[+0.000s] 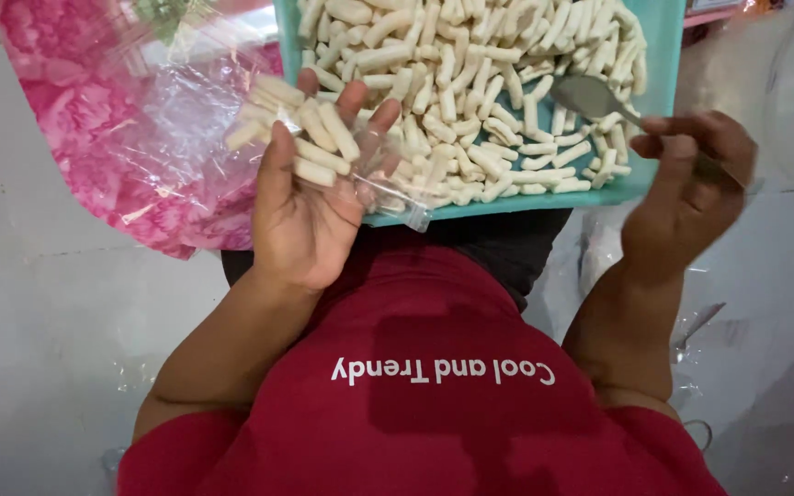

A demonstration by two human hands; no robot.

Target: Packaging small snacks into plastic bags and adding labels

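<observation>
A: What is the biggest thing we see?

B: The pink flowered plastic sheet (94, 119), spread beyond the tray's left edge, with crumpled clear plastic (181, 96) lying on it. Next comes the teal tray (663, 55) resting in our lap, heaped with pale finger-shaped dough sticks (470, 83) almost from edge to edge.

A: And our hands?

B: Our left hand (310, 197) sits at the tray's near left corner, palm up and fingers spread loosely. It cradles a small clear plastic bag (388, 188) with several sticks inside, which lie across our fingers. The bag's lower end hangs over the tray's near rim.

A: The right one?

B: Our right hand (691, 179) is at the tray's near right corner, fingers curled tight around the handle of a metal spoon (590, 96). The spoon's bowl lies on the sticks near the right edge, apparently empty, though it is blurred.

A: Smallest?

B: The single sticks in the bag.
</observation>
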